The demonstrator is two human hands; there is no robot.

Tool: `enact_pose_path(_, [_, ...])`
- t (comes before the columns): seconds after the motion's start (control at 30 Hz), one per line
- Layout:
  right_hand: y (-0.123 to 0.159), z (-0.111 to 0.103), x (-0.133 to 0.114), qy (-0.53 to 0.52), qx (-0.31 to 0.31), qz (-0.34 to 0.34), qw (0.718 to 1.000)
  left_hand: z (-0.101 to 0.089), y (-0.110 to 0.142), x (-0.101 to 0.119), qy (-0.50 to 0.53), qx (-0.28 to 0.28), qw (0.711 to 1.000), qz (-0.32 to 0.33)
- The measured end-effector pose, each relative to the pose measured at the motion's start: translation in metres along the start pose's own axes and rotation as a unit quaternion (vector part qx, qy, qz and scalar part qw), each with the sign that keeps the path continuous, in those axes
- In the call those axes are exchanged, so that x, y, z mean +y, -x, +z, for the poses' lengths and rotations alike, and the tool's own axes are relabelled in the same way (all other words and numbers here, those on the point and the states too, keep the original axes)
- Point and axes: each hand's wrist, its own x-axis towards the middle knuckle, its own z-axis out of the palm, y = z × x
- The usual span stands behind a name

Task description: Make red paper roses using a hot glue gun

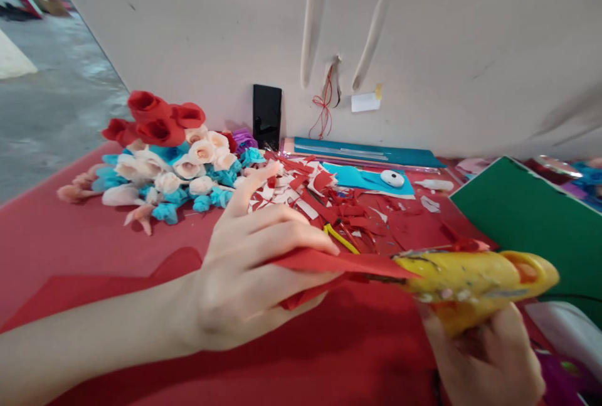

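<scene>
My left hand (268,261) pinches a folded piece of red paper (362,263) between its fingers, with the index finger raised. In my right hand (493,356) is a yellow glue gun (470,277), held by its handle and smeared with glue spots. Its nozzle points left and reaches the red paper, partly hidden behind the paper's edge. Below both hands lies a large red sheet (357,349).
Paper roses (188,161) in red, white and blue are heaped at the back left. Red and white scraps (320,192) spread over the middle, near yellow-handled scissors (341,238). A black phone (267,116) leans on the wall. A green board (531,218) stands right.
</scene>
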Motion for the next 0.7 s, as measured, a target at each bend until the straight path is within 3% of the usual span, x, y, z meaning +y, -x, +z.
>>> enact_pose_path(0.4, [0.001,-0.0002,0.0066,0.008,0.014,-0.069,0.997,0.0017,0.002,0.0019,-0.003,0.012,1.0,-0.007])
enact_pose_path(0.7, [-0.0006,-0.0004,0.0038,0.026,0.022,-0.075,0.997,0.0008,0.0007,0.0002,-0.007,0.012,1.0,0.0])
